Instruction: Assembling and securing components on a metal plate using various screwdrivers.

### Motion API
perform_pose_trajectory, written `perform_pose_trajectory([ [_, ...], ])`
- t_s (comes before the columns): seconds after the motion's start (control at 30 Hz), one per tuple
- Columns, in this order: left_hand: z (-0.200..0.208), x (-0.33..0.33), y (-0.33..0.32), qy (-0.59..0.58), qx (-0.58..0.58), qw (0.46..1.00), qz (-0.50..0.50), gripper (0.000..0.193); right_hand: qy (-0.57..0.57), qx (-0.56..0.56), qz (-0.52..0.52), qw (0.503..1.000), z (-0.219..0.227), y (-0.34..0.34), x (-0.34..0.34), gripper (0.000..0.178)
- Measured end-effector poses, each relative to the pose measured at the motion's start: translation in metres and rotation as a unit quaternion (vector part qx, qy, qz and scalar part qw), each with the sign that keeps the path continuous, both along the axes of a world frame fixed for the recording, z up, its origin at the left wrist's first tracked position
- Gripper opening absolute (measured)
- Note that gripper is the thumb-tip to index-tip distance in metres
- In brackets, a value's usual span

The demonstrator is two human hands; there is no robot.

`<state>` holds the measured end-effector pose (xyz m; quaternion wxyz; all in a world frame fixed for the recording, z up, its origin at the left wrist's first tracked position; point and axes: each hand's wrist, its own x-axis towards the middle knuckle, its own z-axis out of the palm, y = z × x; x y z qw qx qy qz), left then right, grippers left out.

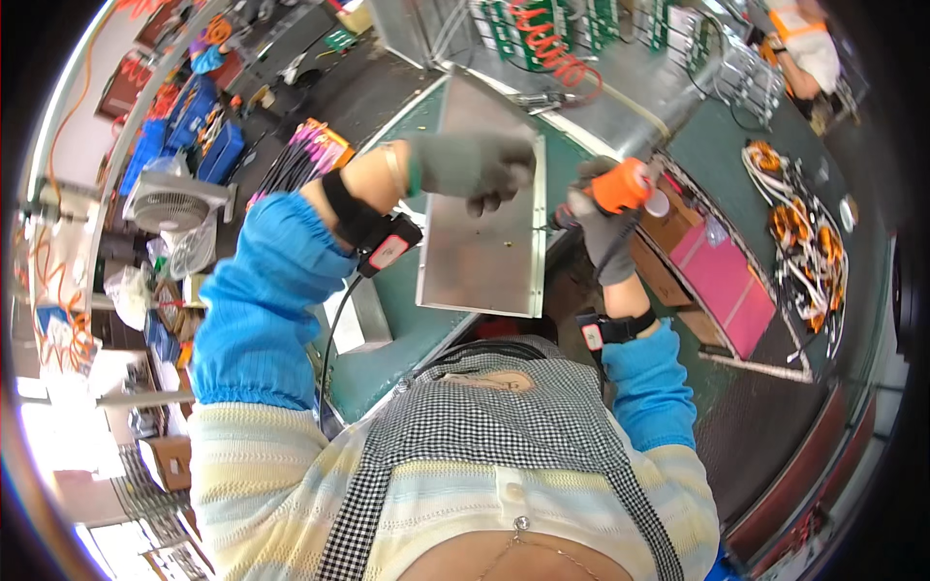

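A long sheet-metal panel point(480, 257) with raised edges lies on the green worktop in front of me. Over its upper part is my left hand point(475, 169) in a grey glove, fingers curled down near the right-hand rim. Whatever those fingers may pinch is hidden. My right hand point(605, 232), also gloved, is closed round an orange power screwdriver point(622, 186) just right of the panel. The tool's dark front end is close to the panel's right rim; I cannot tell whether they touch. Small specks, perhaps screws, lie on the panel.
A smaller bent metal piece point(360, 320) rests left of the panel. An open cardboard box point(668, 228) with a pink sheet point(727, 290) stands at right, with bundled white-and-orange cables point(799, 232) beyond. Red coiled hose point(552, 48) hangs ahead. Another person point(809, 48) is at far right.
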<state>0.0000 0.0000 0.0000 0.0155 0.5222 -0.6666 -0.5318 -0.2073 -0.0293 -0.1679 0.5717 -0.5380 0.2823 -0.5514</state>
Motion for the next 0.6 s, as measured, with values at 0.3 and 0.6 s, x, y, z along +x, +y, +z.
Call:
perform_pose_trajectory([
  [0.3,-0.038,0.139,0.231,0.344,-0.147,0.674,0.637,0.026,-0.059,0.047,-0.037,0.996,-0.001,-0.006,0.006,0.023],
  [0.6,-0.174,0.119,0.401,0.22,-0.06,0.526,0.819,0.029,-0.173,0.143,0.111,0.968,0.005,-0.024,0.014,0.043],
])
